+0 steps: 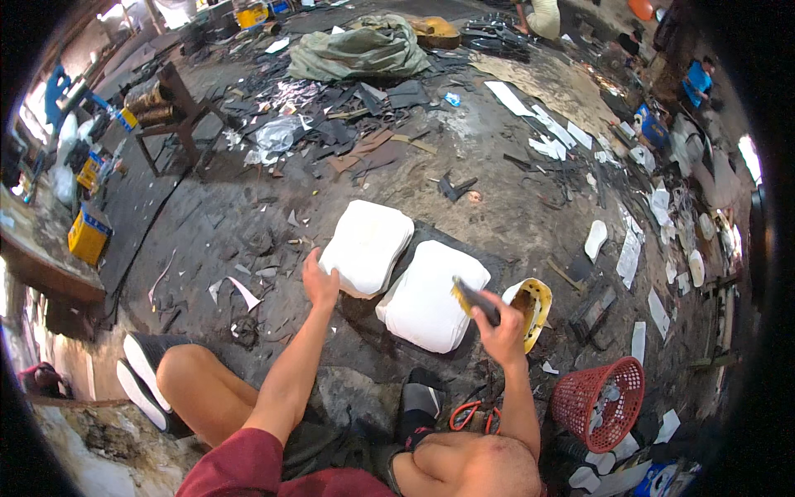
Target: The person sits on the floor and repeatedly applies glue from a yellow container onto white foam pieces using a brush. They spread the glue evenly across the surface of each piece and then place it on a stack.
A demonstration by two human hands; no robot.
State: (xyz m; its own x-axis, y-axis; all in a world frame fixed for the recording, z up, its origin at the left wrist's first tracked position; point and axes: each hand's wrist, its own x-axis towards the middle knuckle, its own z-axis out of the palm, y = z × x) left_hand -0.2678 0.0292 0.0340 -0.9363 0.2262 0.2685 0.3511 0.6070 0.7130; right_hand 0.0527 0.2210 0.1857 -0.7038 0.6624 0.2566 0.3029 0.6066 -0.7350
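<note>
Two white blocks, smooth-topped and round-cornered, sit on a dark sheet [447,238] over grimy, scrap-littered floor [248,199]. Left hand [321,283]: fingers spread at the left block [368,240]. Right hand [502,331]: fingers pinching a brush [478,301], bristles at the right block's [431,290] right edge; contact indeterminable. Yellow tub [542,302] alongside: brownish residue inside. Red plastic basket [575,396], perforated: pale scraps inside.
</note>
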